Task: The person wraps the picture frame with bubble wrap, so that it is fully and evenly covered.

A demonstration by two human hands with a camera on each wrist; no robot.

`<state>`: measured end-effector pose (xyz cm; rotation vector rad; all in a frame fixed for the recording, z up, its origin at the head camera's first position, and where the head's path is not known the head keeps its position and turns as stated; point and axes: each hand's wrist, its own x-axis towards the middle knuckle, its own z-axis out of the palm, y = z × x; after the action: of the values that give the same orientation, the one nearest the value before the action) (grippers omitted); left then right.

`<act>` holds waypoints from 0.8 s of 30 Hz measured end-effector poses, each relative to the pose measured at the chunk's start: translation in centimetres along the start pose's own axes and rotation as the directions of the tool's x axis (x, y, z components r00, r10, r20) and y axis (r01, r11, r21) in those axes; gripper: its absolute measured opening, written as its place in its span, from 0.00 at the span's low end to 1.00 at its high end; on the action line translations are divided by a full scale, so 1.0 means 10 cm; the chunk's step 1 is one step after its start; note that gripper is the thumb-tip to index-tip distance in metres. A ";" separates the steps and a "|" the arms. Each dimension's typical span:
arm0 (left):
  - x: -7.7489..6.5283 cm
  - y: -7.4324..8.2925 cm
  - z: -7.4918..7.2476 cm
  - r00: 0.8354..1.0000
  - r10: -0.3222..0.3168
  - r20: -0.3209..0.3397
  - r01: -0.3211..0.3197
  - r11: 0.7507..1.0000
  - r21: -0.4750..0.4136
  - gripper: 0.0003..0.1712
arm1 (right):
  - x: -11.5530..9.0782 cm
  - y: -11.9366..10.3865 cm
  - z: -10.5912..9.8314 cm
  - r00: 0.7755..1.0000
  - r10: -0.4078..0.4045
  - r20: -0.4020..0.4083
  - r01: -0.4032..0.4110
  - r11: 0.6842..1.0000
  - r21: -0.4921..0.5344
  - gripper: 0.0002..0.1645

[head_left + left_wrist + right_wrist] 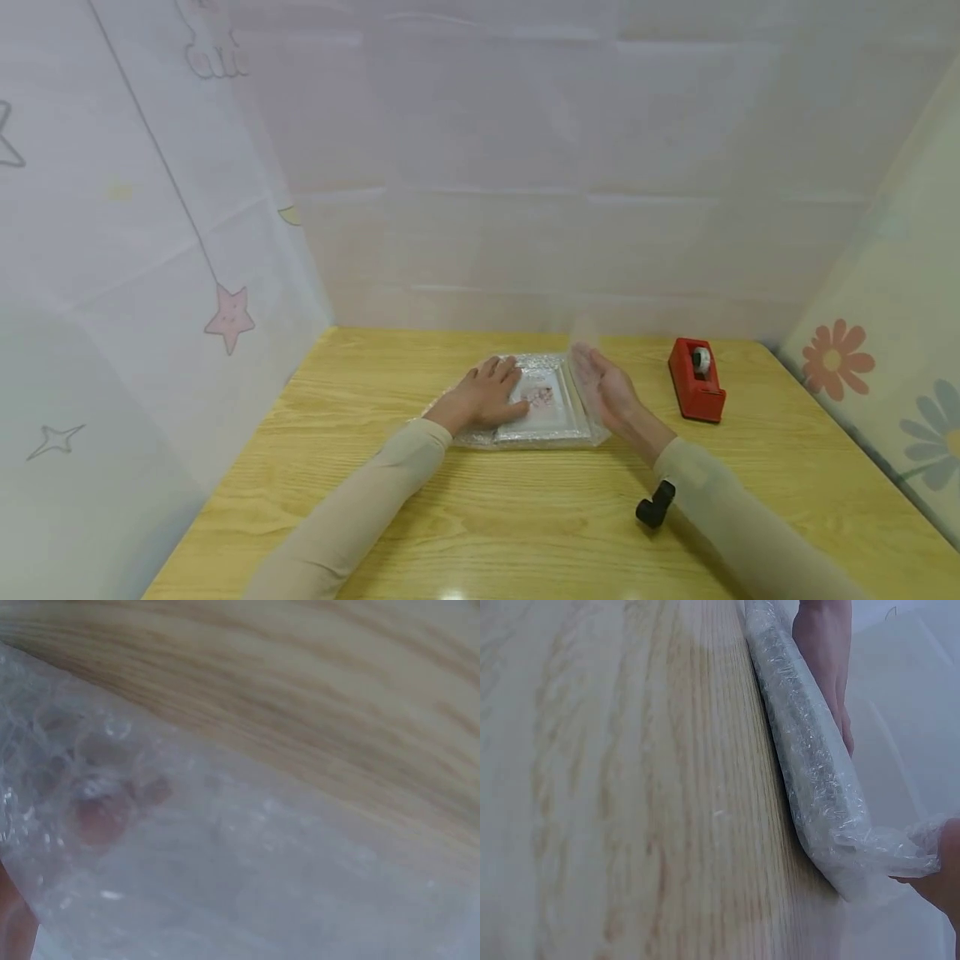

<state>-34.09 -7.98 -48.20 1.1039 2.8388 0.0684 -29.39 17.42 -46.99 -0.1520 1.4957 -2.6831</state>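
Note:
A white picture frame [551, 421] with a small pinkish picture lies flat on the table, with clear bubble wrap [538, 361] around it. My left hand [487, 396] rests spread on its left part, fingers pointing away. At the right edge, my right hand [617, 396] holds a raised flap of the wrap between thumb and fingers; the flap partly veils those fingers. From the right wrist, the wrapped side [810, 765] runs along the table and the wrap's corner stretches into the hand [941, 874]. Blurred wrap [247, 862] fills much of the left wrist view.
A red tape dispenser [697, 383] with a roll of tape stands to the right of the frame. The wooden table [480, 533] meets a pale hanging sheet [562, 250] at the back. A black device [656, 504] sits at the right wrist.

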 end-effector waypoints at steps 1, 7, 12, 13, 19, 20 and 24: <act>0.00 0.01 0.00 1.000 -0.001 0.001 0.001 1.000 0.003 0.47 | 0.00 0.00 0.01 1.000 -0.001 -0.011 0.000 0.999 -0.036 0.33; 0.02 0.01 0.01 1.000 -0.004 0.001 0.004 1.000 0.020 0.47 | 0.02 0.04 0.08 0.999 0.012 -0.043 -0.020 0.982 -0.185 0.32; 0.03 0.01 0.02 1.000 -0.008 0.002 0.008 1.000 0.010 0.47 | 0.07 0.11 0.16 0.998 0.050 -0.027 -0.056 0.952 -0.301 0.33; 0.03 0.01 0.01 1.000 -0.007 0.003 0.007 1.000 0.008 0.47 | 0.08 0.13 0.17 0.998 0.054 -0.019 -0.057 0.939 -0.338 0.34; 0.04 -0.01 0.03 1.000 -0.011 0.008 0.010 1.000 0.016 0.48 | 0.07 0.20 0.25 0.999 0.046 0.003 -0.036 0.808 -0.589 0.36; 0.04 -0.01 0.02 1.000 -0.010 0.010 0.009 1.000 0.017 0.48 | 0.06 0.20 0.26 0.999 0.054 -0.001 -0.043 0.780 -0.625 0.36; 0.06 -0.04 0.02 1.000 0.004 0.022 -0.004 1.000 0.004 0.47 | 0.06 0.24 0.32 0.996 0.084 -0.006 -0.058 0.644 -0.763 0.37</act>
<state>-34.83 -7.86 -48.52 1.1039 2.8191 0.0504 -29.57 13.40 -47.31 -0.1606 2.4607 -1.7779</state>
